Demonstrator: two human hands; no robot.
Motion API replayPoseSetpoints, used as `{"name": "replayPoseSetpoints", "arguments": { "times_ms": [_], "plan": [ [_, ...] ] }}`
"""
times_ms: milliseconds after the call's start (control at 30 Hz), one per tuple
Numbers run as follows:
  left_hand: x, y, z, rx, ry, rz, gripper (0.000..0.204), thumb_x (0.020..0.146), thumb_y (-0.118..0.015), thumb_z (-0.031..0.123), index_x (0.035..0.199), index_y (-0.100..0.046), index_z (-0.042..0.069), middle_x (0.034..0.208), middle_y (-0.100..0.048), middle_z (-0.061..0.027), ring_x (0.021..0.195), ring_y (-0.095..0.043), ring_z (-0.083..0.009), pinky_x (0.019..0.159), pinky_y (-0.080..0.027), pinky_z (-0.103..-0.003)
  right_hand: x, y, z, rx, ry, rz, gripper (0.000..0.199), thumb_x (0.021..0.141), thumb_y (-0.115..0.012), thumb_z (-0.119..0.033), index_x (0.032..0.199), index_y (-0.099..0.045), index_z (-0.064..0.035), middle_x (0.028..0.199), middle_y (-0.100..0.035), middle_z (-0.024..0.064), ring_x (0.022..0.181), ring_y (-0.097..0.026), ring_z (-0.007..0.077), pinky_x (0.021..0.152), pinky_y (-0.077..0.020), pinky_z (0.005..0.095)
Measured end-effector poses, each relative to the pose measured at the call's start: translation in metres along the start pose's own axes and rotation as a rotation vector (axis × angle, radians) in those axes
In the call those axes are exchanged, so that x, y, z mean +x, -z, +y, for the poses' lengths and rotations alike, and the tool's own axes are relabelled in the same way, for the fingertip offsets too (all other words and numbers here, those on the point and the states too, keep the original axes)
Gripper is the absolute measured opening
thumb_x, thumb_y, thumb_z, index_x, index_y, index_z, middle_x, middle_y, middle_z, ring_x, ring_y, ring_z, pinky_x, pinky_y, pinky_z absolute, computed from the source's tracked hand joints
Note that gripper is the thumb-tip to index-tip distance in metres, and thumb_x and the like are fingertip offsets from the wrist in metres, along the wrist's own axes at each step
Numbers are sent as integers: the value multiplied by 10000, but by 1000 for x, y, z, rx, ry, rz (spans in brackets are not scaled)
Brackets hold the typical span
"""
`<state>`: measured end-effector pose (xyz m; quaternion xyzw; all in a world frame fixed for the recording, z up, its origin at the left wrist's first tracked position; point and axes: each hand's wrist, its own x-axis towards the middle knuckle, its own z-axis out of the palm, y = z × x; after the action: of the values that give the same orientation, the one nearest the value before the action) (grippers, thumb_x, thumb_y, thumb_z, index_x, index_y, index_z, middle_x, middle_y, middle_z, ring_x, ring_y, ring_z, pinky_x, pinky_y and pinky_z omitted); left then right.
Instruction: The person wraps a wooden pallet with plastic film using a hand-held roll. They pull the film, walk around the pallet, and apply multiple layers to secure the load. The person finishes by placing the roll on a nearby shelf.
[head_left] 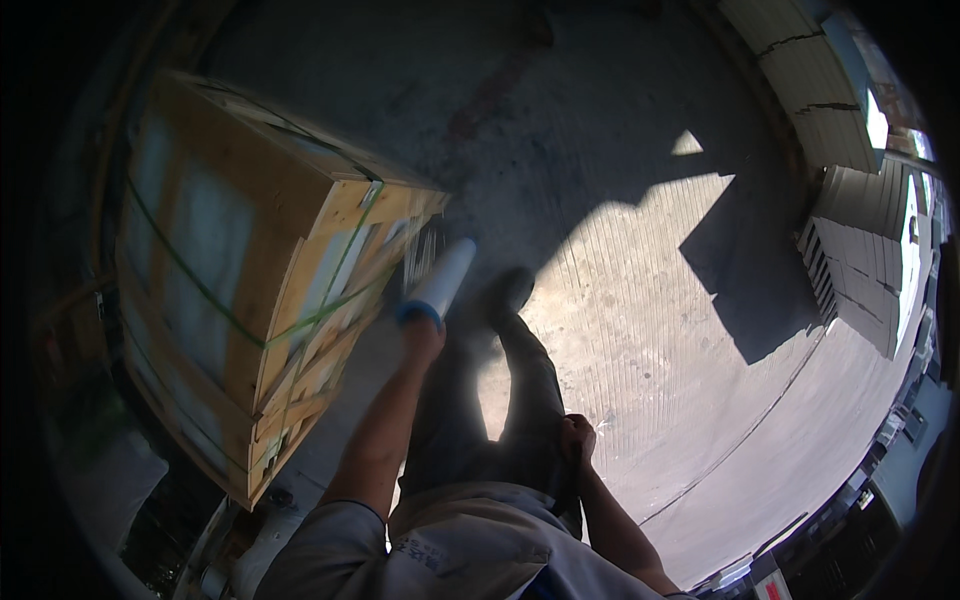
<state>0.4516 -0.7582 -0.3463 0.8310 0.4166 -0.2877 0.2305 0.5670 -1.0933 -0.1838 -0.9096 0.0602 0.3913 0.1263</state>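
Note:
My left hand point(426, 338) is closed round the blue-ended near part of a roll of clear stretch film point(447, 277). The roll tilts up and away from me, just right of a large wooden crate point(300, 235). Thin shiny strands of film point(425, 250) show between the roll and the crate's far right corner. Green straps point(318, 312) cross the crate, and pale panels show between its boards. By my right thigh hangs my right hand point(577, 438), its fingers curled in; whatever may be inside them is hidden.
Stacks of pale boards or cartons point(860, 260) stand along the right side, one beside a slatted pallet edge point(818, 272). Bright sunlight and dark shadows fall across the ribbed concrete floor point(640, 300). My legs and shoe point(515, 288) stand close to the crate.

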Motion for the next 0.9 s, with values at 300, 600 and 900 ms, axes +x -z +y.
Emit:
{"name": "replayPoseSetpoints", "arguments": {
  "times_ms": [300,600,900],
  "plan": [
    [-38,-4,-78,-167,138,31,438,866,-592,378,905,-635,-56,838,-652,-235,795,-640,-377,736,-509,-467,-81,-90,15,142,-76,102,232,877,-525,-254,906,-663,-70,802,-670,190,788,-646,383,718,-499,457],
    [-69,-52,-156,-128,-221,302,426,880,-612,380,912,-659,-42,765,-655,-189,698,-641,-332,661,-529,-472,-200,-191,23,220,-296,39,342,813,-516,-240,1002,-679,-6,914,-689,202,891,-661,320,806,-502,376],
    [-115,-24,-203,266,-245,-200,392,856,-599,367,833,-655,-20,845,-648,-255,844,-649,-369,803,-499,-463,-282,-237,23,149,-117,-73,354,809,-545,-269,994,-682,1,895,-691,198,864,-666,296,774,-513,380]
  ]
}}
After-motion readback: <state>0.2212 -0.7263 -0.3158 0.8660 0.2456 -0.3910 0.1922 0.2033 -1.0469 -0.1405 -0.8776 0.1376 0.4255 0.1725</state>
